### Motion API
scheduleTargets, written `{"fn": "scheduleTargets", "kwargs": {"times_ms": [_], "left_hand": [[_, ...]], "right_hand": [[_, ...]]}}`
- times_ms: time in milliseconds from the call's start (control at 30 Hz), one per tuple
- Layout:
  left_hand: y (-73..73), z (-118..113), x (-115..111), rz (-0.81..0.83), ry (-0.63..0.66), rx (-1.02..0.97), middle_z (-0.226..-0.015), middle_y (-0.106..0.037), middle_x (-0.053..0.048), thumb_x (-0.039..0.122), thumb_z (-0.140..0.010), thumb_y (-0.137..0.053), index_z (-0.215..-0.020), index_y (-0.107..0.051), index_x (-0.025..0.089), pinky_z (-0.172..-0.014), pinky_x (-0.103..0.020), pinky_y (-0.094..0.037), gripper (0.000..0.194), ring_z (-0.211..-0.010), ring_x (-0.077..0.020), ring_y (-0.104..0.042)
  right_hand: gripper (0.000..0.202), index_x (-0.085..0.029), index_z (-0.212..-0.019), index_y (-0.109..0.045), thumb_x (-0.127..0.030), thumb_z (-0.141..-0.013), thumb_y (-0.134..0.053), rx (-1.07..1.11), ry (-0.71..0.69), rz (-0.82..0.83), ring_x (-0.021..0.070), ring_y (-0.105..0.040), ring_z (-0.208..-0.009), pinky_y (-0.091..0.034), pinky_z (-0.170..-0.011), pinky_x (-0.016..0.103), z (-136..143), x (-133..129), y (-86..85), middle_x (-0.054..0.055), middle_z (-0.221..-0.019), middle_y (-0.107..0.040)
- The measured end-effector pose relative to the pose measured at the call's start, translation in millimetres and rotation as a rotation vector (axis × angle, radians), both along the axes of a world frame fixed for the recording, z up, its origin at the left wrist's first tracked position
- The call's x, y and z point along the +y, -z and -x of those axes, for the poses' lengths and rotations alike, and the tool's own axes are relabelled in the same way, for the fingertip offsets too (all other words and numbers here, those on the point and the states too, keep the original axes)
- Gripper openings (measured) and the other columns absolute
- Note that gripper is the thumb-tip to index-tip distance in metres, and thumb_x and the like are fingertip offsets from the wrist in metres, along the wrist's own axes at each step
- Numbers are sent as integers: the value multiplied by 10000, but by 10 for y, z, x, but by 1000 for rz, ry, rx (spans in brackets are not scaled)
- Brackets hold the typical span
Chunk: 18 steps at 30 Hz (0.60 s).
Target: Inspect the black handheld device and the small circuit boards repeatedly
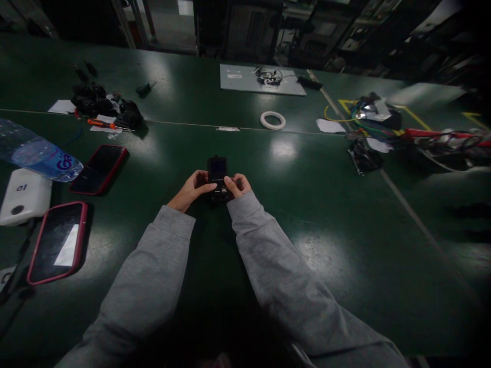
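Observation:
A small black handheld device (218, 166) with a dark screen and a few light buttons is upright in view at the middle of the green table (307, 194). My left hand (194, 189) grips its left side, thumb lying across the lower front. On the other side my right hand (238, 186) holds the right edge, with its thumb on the face near the buttons. Fingers of both hands curl behind the device and are partly hidden. Whether the device touches the tabletop, I cannot tell.
To the left lie two red-cased phones (57, 243), a plastic bottle (42, 153) and a white box (25, 197). Farther back are black parts (103, 105), an orange screwdriver (102, 123), a tape roll (272, 120) and a grey board (238, 84). Tangled wires (372, 115) lie right.

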<state>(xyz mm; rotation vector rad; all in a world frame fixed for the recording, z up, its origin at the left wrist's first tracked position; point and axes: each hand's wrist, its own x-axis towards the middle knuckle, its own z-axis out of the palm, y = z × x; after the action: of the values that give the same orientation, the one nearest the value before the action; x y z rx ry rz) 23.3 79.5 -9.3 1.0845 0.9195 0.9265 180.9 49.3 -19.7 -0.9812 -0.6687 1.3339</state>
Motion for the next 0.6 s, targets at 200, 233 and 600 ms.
{"fn": "scheduleTargets", "kwargs": {"times_ms": [200,233,600], "left_hand": [[24,32,28,10,13,-8,-976,-592,-14,361,-645,-834,-966,-574,185,-879,-320,-438,449,-960,-171,-577],[29,37,30,10,8,-6,-972,-593,-15,377,-661,-822,-952,-572,185,-869,-320,-439,429,-955,-172,-580],[56,64,24,5,27,-17,-994,-619,-17,384,-714,-772,-918,-532,198,-902,-344,-442,366,-995,-193,-597]], "right_hand": [[568,-239,-831,-380,-505,-618,-833,-26,-10,-3,91,-627,-706,-519,-697,245,9,-17,-25,-71,-808,-650],[565,-239,-830,-379,-502,-620,-833,-28,-14,-5,90,-627,-707,-520,-700,245,11,-23,-34,-70,-811,-651],[565,-237,-839,-383,-497,-620,-834,-65,-21,-32,74,-613,-697,-514,-715,234,41,-55,-77,-74,-824,-653]]}}
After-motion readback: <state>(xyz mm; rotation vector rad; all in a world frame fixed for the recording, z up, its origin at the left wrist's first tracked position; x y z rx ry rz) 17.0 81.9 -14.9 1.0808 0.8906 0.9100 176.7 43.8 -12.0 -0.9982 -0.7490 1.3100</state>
